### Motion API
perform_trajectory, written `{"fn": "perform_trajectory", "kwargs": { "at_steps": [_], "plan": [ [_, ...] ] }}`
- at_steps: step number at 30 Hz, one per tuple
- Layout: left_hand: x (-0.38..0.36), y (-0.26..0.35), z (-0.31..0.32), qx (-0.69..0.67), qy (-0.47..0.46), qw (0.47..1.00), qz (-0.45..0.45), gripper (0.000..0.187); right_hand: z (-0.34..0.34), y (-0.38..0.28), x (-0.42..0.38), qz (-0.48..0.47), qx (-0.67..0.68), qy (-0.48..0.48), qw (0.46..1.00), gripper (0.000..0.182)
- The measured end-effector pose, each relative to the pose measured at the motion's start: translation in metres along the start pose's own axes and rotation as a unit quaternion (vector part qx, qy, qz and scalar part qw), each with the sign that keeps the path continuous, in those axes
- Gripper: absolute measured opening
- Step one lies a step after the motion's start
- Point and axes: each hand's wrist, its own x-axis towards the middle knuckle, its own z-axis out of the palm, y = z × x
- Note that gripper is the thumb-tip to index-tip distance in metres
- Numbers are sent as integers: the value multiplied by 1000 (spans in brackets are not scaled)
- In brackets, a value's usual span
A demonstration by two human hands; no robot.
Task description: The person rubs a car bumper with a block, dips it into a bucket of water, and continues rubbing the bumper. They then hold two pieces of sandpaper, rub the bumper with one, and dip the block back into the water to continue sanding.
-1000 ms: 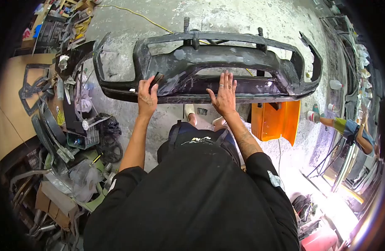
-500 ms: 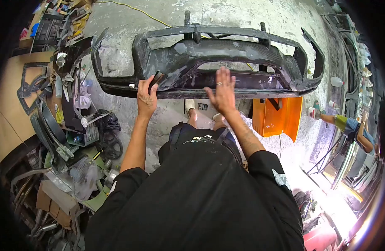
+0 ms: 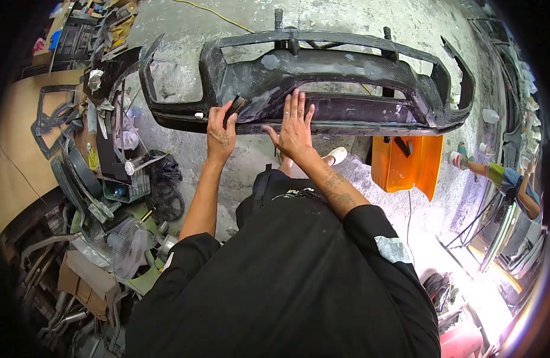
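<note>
My left hand point(image 3: 220, 132) holds a small dark block point(image 3: 235, 106), pinched in my fingers, and presses it on the front edge of the bumper point(image 3: 322, 77). My right hand point(image 3: 294, 128) holds nothing. It lies open and flat on the bumper just beside the block, with the fingers spread. The bumper is dark and rough, with pale patches on it. It stands on a stand in front of me, above the grey floor point(image 3: 358, 18). I think the good way is to keep the block flat on the skin and rub with soft, even strokes, not digging with a corner. My flat hand should feel for bumps and hold the bumper steady so it does not rock. An orange part point(image 3: 406, 164) stands under the right side of the bumper. A yellow cable point(image 3: 218, 17) runs over the floor behind it. A heap of parts point(image 3: 102, 179) lies at my left. Another person point(image 3: 507, 182) crouches far off at my right, well apart from my hands.
</note>
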Motion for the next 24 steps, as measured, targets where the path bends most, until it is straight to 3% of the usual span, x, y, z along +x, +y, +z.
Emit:
{"fn": "perform_trajectory", "kwargs": {
  "at_steps": [1, 3, 4, 9, 11, 15, 21, 23, 24],
  "plan": [
    [-2, 0, 0, -1, -1, 1000, -1, 34, 3, 4, -10, 0, 0, -1, 1000, 105],
    [-1, 0, 2, -11, 3, 1000, 2, 34, 4, 12, -30, -164, -47, -108, 979, 100],
    [0, 0, 4, -14, 1, 1000, 2, 34, 2, 14, -40, -185, -24, -116, 976, 95],
    [-1, -2, 9, -18, 2, 1000, 12, 34, -20, 48, -23, -70, 29, -5, 997, 96],
    [0, 0, 9, -28, -3, 999, 22, 34, -19, 64, -8, -44, -16, 42, 998, 98],
    [2, 4, 9, -33, -3, 999, 35, 34, -16, 54, 9, -24, 0, 17, 1000, 98],
    [2, 7, 6, -31, -5, 999, 16, 33, -3, 21, -5, -32, 56, 37, 997, 96],
    [1, 5, 7, -25, -5, 999, 23, 33, -16, 31, -13, -123, -17, -62, 990, 94],
    [3, 4, 8, -26, -5, 999, 28, 32, -21, 42, -16, -135, -6, -51, 990, 94]
  ]
}}
